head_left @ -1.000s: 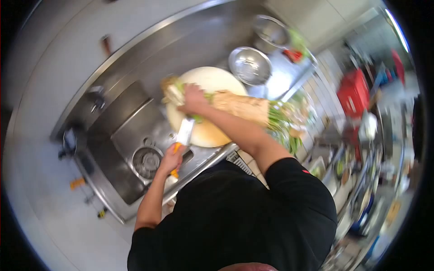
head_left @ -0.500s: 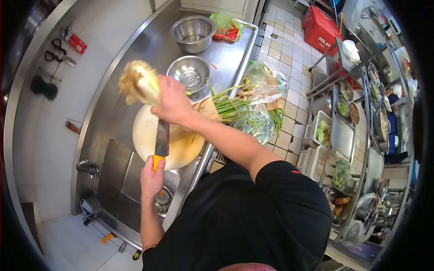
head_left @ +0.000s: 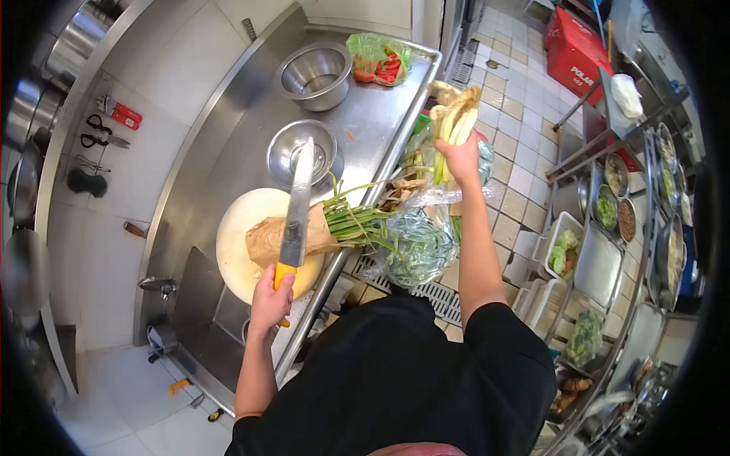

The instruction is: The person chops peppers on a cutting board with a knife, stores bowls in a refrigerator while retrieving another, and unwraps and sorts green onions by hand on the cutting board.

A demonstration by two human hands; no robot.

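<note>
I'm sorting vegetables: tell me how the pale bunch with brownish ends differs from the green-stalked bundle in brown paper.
The pale bunch with brownish ends is gripped in the right hand; the green-stalked bundle in brown paper lies partly on the round white board. The bunch is unwrapped; the bundle is partly wrapped. Both are bunched stalks.

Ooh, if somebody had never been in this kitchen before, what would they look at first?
Probably the big yellow-handled knife, blade pointing up the picture from the left hand. Next, perhaps the pale bunch of stalks with a brownish end, held in the right hand beyond the edge of the steel counter. Then the bright red box marked POLAR, at the top right.
</note>
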